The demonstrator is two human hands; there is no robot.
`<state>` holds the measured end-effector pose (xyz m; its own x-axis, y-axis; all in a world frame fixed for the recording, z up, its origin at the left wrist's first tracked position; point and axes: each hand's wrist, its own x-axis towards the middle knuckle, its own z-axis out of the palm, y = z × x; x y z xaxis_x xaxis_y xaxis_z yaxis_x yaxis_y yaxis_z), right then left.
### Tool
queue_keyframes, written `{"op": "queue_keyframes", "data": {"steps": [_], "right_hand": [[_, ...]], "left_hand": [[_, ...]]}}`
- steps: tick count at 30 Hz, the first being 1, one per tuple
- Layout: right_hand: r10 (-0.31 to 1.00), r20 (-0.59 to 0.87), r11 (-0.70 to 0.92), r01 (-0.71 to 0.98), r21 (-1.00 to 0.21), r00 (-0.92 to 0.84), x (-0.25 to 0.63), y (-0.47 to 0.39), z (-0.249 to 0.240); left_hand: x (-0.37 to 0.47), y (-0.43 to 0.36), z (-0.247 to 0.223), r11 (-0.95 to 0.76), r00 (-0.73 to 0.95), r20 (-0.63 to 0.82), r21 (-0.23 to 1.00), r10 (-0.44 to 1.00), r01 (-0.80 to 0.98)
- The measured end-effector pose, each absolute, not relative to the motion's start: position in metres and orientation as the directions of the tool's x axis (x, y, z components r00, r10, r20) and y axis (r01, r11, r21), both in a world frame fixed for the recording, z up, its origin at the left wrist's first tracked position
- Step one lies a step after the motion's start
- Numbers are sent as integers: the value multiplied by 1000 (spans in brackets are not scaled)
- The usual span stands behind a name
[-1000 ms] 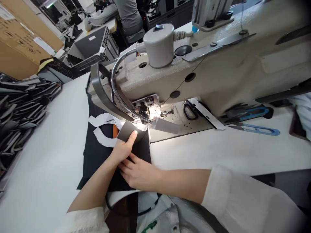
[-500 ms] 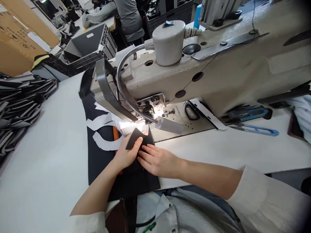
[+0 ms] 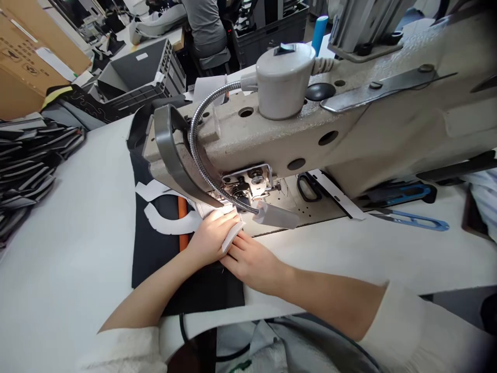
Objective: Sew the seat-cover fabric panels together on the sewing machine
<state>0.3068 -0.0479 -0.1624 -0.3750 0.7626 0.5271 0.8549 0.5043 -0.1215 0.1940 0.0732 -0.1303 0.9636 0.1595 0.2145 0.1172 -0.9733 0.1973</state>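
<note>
In front of the sewing machine's needle area (image 3: 243,192), both my hands are together on a fabric piece (image 3: 232,237), whose folded pale edge shows between them. My left hand (image 3: 212,237) lies over it palm down, fingers closed on it near the lit presser foot. Close against it, my right hand (image 3: 254,263) grips the near edge, its fingertips partly tucked under the piece. Most of the piece is covered by my hands. Black fabric (image 3: 205,295) spreads beneath them, with curved white pieces (image 3: 169,223) and an orange strip (image 3: 182,212) to the left.
The machine arm (image 3: 233,140) crosses above, with a bent flexible lamp (image 3: 276,215). Black-handled scissors (image 3: 308,187) and blue thread snips (image 3: 421,221) lie to the right. Stacked dark pieces (image 3: 31,166) stand far left. A grey crate (image 3: 142,72) and a seated person (image 3: 205,26) are behind.
My left hand has turned from thumb-up to palm down, and the dark flap it held now shows its pale edge. My right hand has moved slightly nearer me. The view has shifted a little.
</note>
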Motion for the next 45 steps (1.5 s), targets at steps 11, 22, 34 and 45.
{"op": "queue_keyframes", "data": {"steps": [11,22,34,45], "right_hand": [[694,486,619,785,-27,-531,308,-69,-152],[575,526,697,712,86,-626,266,-65,-166],[737,566,425,904,37,-370,297,-55,-163],[740,563,404,913,65,-368,304,-58,-160]], "left_hand": [[177,60,-103,-478,679,-46,676,732,561],[180,53,-105,-527,729,-107,621,677,580],[173,58,-114,-741,890,-37,539,455,401],[192,74,-114,-925,956,-8,249,294,286]]}}
